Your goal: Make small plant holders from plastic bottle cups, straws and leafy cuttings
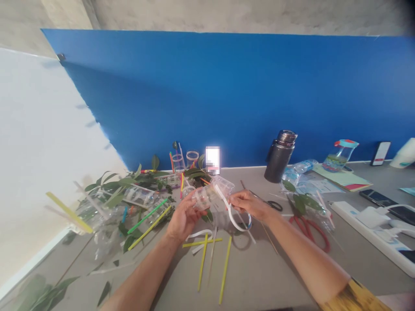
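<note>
My left hand [184, 216] is wrapped round a clear plastic bottle [205, 196], tilted above the table. A curled white strip that looks like tape [232, 218] runs from the bottle's right side and loops below my right hand [248, 204]. The fingers of that hand are pinched on the strip, close to the bottle. Under the hands lie several yellow straws [225, 270] and another white strip [199, 235]. Exactly how the strip meets the bottle is hard to make out.
Leaves, straws and plastic bottles [142, 194] crowd the left side. Red-handled scissors [311, 233], black-handled scissors [275, 205], a dark thermos [280, 156] and a white power strip [372, 235] are on the right. A blue partition [227, 95] stands behind.
</note>
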Motion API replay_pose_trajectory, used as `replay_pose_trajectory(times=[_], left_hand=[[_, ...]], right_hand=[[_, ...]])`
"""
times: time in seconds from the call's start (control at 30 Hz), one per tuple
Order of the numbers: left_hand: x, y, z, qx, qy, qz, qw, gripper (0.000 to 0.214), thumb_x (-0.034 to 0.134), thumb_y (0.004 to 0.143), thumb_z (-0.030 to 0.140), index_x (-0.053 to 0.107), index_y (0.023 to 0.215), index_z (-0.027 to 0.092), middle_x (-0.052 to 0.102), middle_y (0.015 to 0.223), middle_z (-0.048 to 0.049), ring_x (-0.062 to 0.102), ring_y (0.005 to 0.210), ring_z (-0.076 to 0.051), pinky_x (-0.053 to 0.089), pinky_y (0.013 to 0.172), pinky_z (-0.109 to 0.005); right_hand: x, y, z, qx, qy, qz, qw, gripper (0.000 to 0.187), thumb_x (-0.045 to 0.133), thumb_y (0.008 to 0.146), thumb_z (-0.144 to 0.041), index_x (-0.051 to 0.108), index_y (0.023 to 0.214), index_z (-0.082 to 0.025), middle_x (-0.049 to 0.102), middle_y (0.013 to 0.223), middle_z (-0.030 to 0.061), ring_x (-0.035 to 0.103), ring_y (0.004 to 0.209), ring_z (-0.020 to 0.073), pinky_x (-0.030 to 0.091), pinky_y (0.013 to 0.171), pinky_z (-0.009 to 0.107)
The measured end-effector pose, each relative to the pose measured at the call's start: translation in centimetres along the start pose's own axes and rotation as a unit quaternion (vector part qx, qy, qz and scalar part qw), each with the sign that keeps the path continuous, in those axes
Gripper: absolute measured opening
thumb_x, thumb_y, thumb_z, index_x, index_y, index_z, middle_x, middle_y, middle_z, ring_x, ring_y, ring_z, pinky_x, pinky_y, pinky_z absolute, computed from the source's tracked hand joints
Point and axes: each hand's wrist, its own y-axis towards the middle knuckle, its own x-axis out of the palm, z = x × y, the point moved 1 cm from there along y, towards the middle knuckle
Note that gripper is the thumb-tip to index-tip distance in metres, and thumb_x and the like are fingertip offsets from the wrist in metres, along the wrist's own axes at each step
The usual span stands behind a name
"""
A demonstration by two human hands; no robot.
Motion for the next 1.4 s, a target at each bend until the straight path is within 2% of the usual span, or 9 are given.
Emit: replay_pose_trajectory(times=[0.1,0.23,0.4,0.63,0.9,1.07,1.17,1.3,1.4], left_hand=[[0.1,-0.2,0.3,-0.011,-0.023,-0.017,1.0,0.046,0.072,0.075,0.023,0.068,0.119,0.013,0.078,0.095,-0.0095,0.074,0.074,-0.023,0.057,0.061,-0.031],[0.4,-0.3,0.4,-0.041,-0.031,-0.065,0.997,0.034,0.068,0.078,0.027,0.071,0.109,0.012,0.077,0.085,-0.0102,0.07,0.065,-0.023,0.054,0.055,-0.031],[0.4,-0.3,0.6,-0.042,-0.03,-0.05,0.997,0.027,0.067,0.079,0.029,0.072,0.1,0.012,0.075,0.079,-0.0102,0.068,0.062,-0.022,0.051,0.052,-0.029],[0.2,-0.2,0.5,-0.062,-0.027,-0.055,0.996,0.024,0.067,0.08,0.034,0.071,0.093,0.014,0.072,0.073,-0.0081,0.064,0.055,-0.02,0.049,0.05,-0.028],[-0.1,-0.2,0.0,-0.097,-0.03,-0.112,0.988,0.037,0.073,0.08,0.046,0.072,0.096,0.014,0.069,0.071,-0.0062,0.06,0.053,-0.018,0.047,0.048,-0.027],[-0.3,-0.2,0.0,-0.113,-0.023,-0.148,0.982,0.041,0.072,0.081,0.051,0.074,0.095,0.013,0.067,0.068,-0.0057,0.058,0.052,-0.016,0.044,0.047,-0.026],[-0.6,0.1,-0.6,-0.142,-0.014,-0.159,0.977,0.047,0.073,0.079,0.057,0.074,0.096,0.013,0.067,0.065,-0.0051,0.057,0.05,-0.015,0.042,0.045,-0.025],[-1.3,0.4,-1.5,-0.183,0.009,-0.185,0.965,0.061,0.069,0.079,0.066,0.074,0.105,0.011,0.068,0.067,-0.006,0.053,0.043,-0.013,0.037,0.042,-0.024],[-1.5,0.5,-1.9,-0.204,0.021,-0.206,0.957,0.064,0.065,0.081,0.07,0.073,0.104,0.011,0.067,0.065,-0.0059,0.052,0.041,-0.012,0.034,0.041,-0.023]], right_hand=[[0.3,0.2,0.1,0.037,0.059,-0.023,0.997,0.061,0.067,0.08,-0.076,0.073,0.085,-0.015,0.04,0.06,-0.0053,0.027,0.055,0.0093,0.018,0.053,0.027],[0.4,0.3,0.1,0.036,0.073,-0.025,0.996,0.06,0.072,0.079,-0.073,0.074,0.088,-0.014,0.045,0.063,-0.0041,0.031,0.056,0.0091,0.019,0.054,0.026],[-0.1,0.3,0.8,0.049,0.059,-0.014,0.997,0.054,0.074,0.081,-0.068,0.076,0.088,-0.015,0.049,0.07,-0.0017,0.038,0.062,0.0097,0.023,0.056,0.025],[-0.3,0.5,0.9,0.024,0.015,-0.026,0.999,0.052,0.069,0.085,-0.068,0.076,0.087,-0.016,0.046,0.067,-0.0031,0.034,0.059,0.0096,0.022,0.054,0.024],[-0.6,0.6,0.9,-0.008,-0.039,0.031,0.999,0.056,0.066,0.086,-0.07,0.072,0.079,-0.016,0.043,0.061,-0.0046,0.034,0.059,0.0107,0.026,0.055,0.025],[-0.7,0.4,0.4,-0.016,-0.032,0.049,0.998,0.055,0.068,0.084,-0.069,0.076,0.092,-0.015,0.038,0.059,-0.0061,0.028,0.056,0.0097,0.021,0.053,0.026],[-0.8,0.3,0.2,-0.036,-0.035,0.064,0.997,0.055,0.069,0.084,-0.068,0.078,0.097,-0.015,0.042,0.062,-0.0046,0.03,0.057,0.0099,0.021,0.054,0.026],[-0.8,0.1,-0.1,-0.068,-0.006,0.097,0.993,0.054,0.069,0.084,-0.066,0.077,0.095,-0.014,0.045,0.063,-0.0032,0.031,0.058,0.0103,0.021,0.054,0.028],[-0.8,0.1,-0.3,-0.091,0.036,0.122,0.988,0.052,0.073,0.082,-0.065,0.076,0.093,-0.014,0.048,0.063,-0.0025,0.029,0.057,0.0098,0.019,0.054,0.028]])
